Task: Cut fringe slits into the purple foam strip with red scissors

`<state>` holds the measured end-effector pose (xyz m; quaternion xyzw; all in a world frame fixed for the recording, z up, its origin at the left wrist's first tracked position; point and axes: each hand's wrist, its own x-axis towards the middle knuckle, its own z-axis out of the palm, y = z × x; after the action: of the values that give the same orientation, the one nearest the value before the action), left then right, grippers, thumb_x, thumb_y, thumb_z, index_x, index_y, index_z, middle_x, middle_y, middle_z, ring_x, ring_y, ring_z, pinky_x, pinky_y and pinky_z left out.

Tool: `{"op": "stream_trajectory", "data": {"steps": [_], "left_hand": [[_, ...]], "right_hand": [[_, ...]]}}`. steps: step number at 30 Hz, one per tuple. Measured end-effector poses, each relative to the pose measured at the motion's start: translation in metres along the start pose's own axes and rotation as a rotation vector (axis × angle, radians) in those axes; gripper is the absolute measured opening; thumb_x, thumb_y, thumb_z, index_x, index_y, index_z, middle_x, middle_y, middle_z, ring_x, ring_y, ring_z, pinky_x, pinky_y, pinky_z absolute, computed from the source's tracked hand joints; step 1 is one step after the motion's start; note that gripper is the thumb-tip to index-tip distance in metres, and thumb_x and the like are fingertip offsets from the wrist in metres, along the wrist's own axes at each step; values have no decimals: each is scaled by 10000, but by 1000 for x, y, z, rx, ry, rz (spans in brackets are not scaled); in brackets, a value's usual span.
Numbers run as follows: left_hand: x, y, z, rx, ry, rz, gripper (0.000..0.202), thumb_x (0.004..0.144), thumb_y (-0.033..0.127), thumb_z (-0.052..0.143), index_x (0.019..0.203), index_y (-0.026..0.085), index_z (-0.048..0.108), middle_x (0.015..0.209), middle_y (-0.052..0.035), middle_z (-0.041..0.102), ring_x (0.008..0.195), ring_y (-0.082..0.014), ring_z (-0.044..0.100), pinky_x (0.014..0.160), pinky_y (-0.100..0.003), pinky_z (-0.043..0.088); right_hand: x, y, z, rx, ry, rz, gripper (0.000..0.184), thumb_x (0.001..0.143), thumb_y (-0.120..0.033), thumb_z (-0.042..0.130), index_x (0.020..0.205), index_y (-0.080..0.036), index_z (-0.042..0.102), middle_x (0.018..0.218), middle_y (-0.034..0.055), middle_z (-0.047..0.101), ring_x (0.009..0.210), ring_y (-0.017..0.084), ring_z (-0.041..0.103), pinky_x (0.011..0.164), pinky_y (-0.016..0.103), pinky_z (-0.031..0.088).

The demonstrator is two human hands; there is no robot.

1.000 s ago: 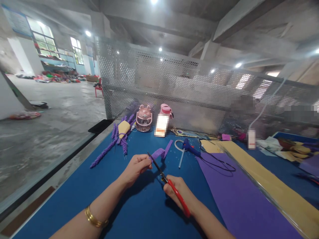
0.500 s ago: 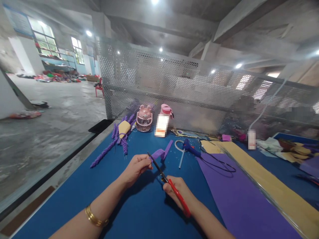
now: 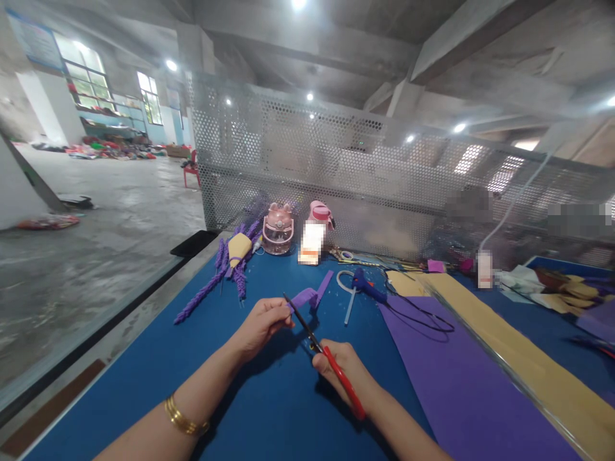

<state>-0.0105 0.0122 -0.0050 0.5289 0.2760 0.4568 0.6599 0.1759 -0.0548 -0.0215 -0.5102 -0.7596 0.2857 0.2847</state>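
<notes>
My left hand (image 3: 266, 326) pinches the near end of a purple strip (image 3: 307, 296), which looks like foam or felt and curls away over the blue table (image 3: 288, 403). In my right hand (image 3: 346, 368) is a pair of scissors (image 3: 342, 378) with red handles and dark blades. The blades lie along the strip's end, right beside my left fingertips. Whether they are cutting into it I cannot make out. Beyond the hands, to the right, a blue glue gun (image 3: 368, 285) rests with a clear glue stick (image 3: 350, 306) at its tip.
Purple sheet (image 3: 456, 378) and tan sheet (image 3: 509, 346) material covers the right side. A purple flower bunch (image 3: 206, 298) lies at left. A pink bear-eared container (image 3: 278, 230) and a pink bottle (image 3: 321, 211) stand at the back, before a perforated metal screen (image 3: 336, 166). A black cable (image 3: 432, 315) loops from the glue gun.
The scissors and my right hand have shifted very slightly left. My left hand and the strip look almost the same.
</notes>
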Motion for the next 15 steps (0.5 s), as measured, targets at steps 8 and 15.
{"op": "stream_trajectory", "data": {"steps": [8,15], "left_hand": [[1,-1,-1,22,16,1,240,670,317,617,519,140,560,380,49,408,392,-76,362,516,-250,377],[0,1,0,21,22,-11,248,655,326,630,503,143,560,378,49,402,393,-79,375,514,-248,382]], "right_hand": [[0,1,-1,2,-17,-17,533,793,-686,314,584,-196,299,549,-57,271,500,75,246,432,209,187],[-1,-5,-4,68,-50,-23,524,804,-678,296,592,-199,288,559,-53,268,505,76,240,430,209,180]]}}
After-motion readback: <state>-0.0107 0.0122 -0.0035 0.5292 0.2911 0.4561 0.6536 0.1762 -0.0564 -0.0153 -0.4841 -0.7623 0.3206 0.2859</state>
